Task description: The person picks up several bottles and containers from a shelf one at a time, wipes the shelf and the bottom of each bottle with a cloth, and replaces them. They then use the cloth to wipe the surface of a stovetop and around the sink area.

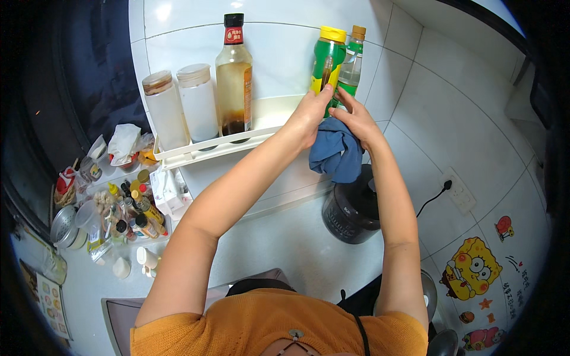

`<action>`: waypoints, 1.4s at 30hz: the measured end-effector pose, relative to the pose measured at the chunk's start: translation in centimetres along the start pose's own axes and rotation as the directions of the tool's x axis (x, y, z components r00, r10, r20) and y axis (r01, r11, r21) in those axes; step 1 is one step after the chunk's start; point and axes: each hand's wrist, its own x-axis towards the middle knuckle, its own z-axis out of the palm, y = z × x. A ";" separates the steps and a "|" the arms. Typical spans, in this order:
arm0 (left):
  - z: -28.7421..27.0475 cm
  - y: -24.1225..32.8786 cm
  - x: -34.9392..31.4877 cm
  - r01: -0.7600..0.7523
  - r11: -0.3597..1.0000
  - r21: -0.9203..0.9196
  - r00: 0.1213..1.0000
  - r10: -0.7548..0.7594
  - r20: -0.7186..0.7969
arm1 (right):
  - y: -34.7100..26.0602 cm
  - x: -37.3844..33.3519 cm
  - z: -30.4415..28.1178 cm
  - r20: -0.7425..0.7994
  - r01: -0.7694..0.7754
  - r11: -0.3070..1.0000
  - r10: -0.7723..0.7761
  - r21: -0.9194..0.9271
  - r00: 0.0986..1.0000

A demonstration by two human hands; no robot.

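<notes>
Green bottle (326,59) with yellow cap standing upright at the right end of the white shelf (225,145), long axis vertical, just left of a clear green bottle (352,62). Left hand (309,115) is wrapping its fingers round the green bottle's lower body from the left. Right hand (354,118) is pinching a blue cloth (336,153) just below, fingertips touching the bottle base. Left hand nearer. Dark sauce bottle (234,77) standing further left.

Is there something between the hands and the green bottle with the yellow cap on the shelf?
Nothing visible. The left hand already grips the green bottle, and the right hand, holding a blue cloth, touches its lower part. The clear green bottle stands just beside it.
</notes>
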 end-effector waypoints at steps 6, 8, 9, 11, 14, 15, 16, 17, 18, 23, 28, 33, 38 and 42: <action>1.1 -0.4 -0.1 0.036 0.999 0.016 0.997 -0.037 0.071 | 0.4 -0.3 -0.7 -0.114 0.023 0.996 -0.033 -0.091 0.993; 1.2 -0.1 -0.9 0.008 0.998 0.065 0.999 -0.011 0.042 | 0.6 -0.9 -0.4 -0.200 0.029 0.993 -0.052 -0.114 0.978; 1.0 0.1 -1.4 -0.009 0.996 0.089 1.000 0.007 0.026 | 0.5 -1.6 -0.2 -0.250 0.035 0.992 -0.065 -0.123 0.966; 0.2 0.1 -2.5 -0.079 0.974 0.214 0.997 0.082 -0.006 | 0.0 -3.0 0.0 -0.342 0.048 0.989 -0.093 -0.138 0.935; -3.1 -1.1 -4.2 -0.377 0.790 0.482 0.898 0.440 -0.019 | 0.0 -4.8 1.0 -0.455 0.179 0.983 -0.180 -0.046 0.872; -3.8 -0.7 -5.4 -0.433 0.730 0.528 0.859 0.511 -0.002 | -0.2 -5.4 1.3 -0.423 0.183 0.982 -0.185 -0.045 0.887; -4.4 0.1 -7.3 -0.482 0.661 0.575 0.816 0.578 0.020 | -0.6 -6.0 1.7 -0.390 0.190 0.981 -0.190 -0.040 0.901; -5.1 0.8 -8.7 -0.525 0.585 0.618 0.768 0.639 0.047 | -1.1 -6.2 2.0 -0.358 0.196 0.980 -0.196 -0.036 0.913; -6.1 1.6 -9.8 -0.499 0.578 0.645 0.769 0.639 0.023 | -1.9 -6.2 2.8 -0.297 0.212 0.977 -0.203 -0.002 0.933; -8.6 3.4 -12.5 -0.417 0.620 0.664 0.788 0.611 -0.075 | -6.2 -4.8 7.6 0.090 0.134 0.971 -0.154 0.200 0.984; -8.7 4.4 -12.8 -0.275 0.803 0.528 0.911 0.393 -0.122 | -6.9 -2.4 11.4 0.312 -0.053 0.941 -0.057 0.333 0.948; -7.8 6.2 -12.9 -0.201 0.881 0.428 0.950 0.282 -0.134 | -6.0 -0.7 12.9 0.323 0.030 0.960 -0.123 0.279 0.938; -7.4 6.8 -12.3 -0.168 0.907 0.387 0.956 0.246 -0.161 | -6.7 -0.6 12.7 0.329 0.072 0.974 -0.142 0.215 0.934; -6.9 6.6 -11.3 -0.094 0.906 0.413 0.957 0.196 -0.212 | -6.7 -0.9 11.5 0.295 0.077 0.983 -0.124 0.166 0.947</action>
